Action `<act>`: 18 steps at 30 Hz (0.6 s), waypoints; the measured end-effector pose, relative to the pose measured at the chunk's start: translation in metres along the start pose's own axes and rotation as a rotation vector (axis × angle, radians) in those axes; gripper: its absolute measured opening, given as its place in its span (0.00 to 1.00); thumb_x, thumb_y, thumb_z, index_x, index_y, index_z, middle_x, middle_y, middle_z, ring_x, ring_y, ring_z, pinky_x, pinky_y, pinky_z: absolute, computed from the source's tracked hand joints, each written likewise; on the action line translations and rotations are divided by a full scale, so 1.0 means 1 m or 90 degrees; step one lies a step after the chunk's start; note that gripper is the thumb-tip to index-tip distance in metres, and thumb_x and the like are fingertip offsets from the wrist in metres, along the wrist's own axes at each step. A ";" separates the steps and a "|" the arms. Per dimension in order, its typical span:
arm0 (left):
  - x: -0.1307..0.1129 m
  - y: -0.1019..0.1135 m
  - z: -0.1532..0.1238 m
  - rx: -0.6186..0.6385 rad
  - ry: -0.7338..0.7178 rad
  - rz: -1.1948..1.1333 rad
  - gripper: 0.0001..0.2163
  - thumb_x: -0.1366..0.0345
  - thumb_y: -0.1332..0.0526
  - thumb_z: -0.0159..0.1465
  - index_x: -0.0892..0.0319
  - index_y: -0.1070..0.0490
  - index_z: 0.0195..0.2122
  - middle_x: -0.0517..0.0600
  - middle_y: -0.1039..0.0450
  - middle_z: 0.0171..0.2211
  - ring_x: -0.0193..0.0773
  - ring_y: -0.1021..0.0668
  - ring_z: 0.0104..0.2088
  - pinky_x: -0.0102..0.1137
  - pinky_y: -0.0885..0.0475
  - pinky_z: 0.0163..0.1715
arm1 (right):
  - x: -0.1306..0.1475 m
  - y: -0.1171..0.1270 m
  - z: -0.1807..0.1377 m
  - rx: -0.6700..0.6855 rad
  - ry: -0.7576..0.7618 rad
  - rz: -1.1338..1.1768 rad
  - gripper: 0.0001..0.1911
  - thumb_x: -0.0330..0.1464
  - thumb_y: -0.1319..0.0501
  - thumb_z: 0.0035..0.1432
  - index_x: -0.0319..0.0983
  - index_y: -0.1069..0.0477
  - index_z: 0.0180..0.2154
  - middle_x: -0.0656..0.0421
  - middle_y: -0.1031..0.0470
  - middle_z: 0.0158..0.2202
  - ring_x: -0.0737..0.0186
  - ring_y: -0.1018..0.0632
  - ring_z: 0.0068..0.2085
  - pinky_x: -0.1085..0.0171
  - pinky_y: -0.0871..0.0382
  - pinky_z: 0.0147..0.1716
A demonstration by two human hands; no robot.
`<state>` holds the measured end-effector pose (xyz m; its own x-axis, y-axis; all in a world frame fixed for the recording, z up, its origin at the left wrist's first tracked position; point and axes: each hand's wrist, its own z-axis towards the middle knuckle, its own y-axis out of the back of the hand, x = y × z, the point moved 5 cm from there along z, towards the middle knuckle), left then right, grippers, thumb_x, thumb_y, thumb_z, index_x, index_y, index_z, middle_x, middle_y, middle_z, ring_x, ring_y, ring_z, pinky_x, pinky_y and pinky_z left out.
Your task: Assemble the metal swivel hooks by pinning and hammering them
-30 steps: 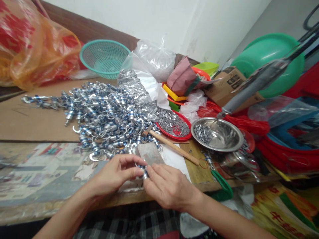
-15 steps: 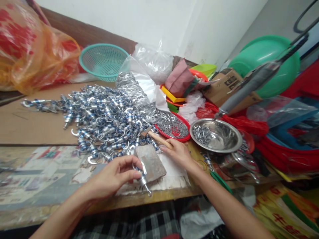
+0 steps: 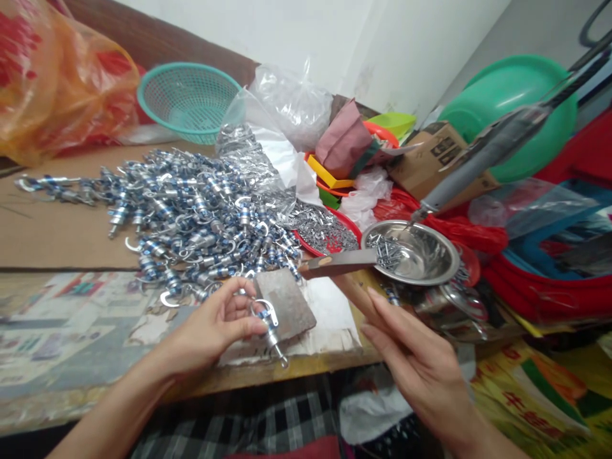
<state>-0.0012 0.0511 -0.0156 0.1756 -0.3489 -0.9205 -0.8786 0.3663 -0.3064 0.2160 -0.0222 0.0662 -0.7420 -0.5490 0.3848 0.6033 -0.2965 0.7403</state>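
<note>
Between the thumb and fingers of my left hand [image 3: 220,322] is a small blue and silver metal hook fitting [image 3: 268,324], with a curved hook at its top and a small ring at its lower end. It is at the near left side of a grey metal block [image 3: 285,303] on the bench. My right hand [image 3: 421,357] grips the wooden handle of a hammer [image 3: 342,262], its head raised above the block's far right side. Left of and behind the block spreads a large heap of similar hook fittings [image 3: 201,217].
A red plate [image 3: 351,223] of small metal pieces and a steel bowl [image 3: 430,255] with metal pins stand at right. A grey tool [image 3: 482,156] hangs over the bowl. Behind are a turquoise basket [image 3: 191,102], plastic bags and a cardboard box [image 3: 430,153].
My right hand has lifted the hammer off the bench and brought it nearer, its head now up in the air. My left hand keeps hold of the hook fitting, its fingers slightly shifted.
</note>
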 end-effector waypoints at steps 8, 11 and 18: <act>0.000 0.002 0.001 -0.006 -0.002 -0.015 0.20 0.72 0.32 0.46 0.55 0.43 0.34 0.41 0.26 0.26 0.31 0.25 0.26 0.26 0.32 0.28 | 0.004 -0.021 -0.007 0.115 0.010 -0.038 0.26 0.23 0.48 0.60 0.43 0.42 0.59 0.55 0.24 0.37 0.63 0.23 0.35 0.67 0.29 0.33; 0.001 0.000 0.003 -0.011 -0.005 -0.014 0.20 0.73 0.32 0.45 0.55 0.42 0.33 0.42 0.26 0.25 0.30 0.25 0.25 0.25 0.33 0.26 | 0.006 -0.025 -0.007 0.144 0.003 -0.029 0.26 0.23 0.48 0.60 0.43 0.42 0.59 0.56 0.24 0.36 0.63 0.23 0.34 0.67 0.28 0.33; -0.018 0.024 -0.023 -0.147 -0.045 0.048 0.20 0.67 0.31 0.45 0.54 0.38 0.36 0.42 0.25 0.28 0.35 0.22 0.30 0.29 0.29 0.31 | -0.047 -0.042 0.008 0.105 -0.212 0.030 0.20 0.35 0.44 0.58 0.39 0.32 0.52 0.53 0.26 0.47 0.55 0.24 0.46 0.60 0.29 0.44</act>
<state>-0.0358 0.0464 -0.0007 0.1294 -0.2636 -0.9559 -0.9671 0.1794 -0.1804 0.2233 0.0223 0.0208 -0.7854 -0.2662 0.5588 0.6041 -0.1327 0.7858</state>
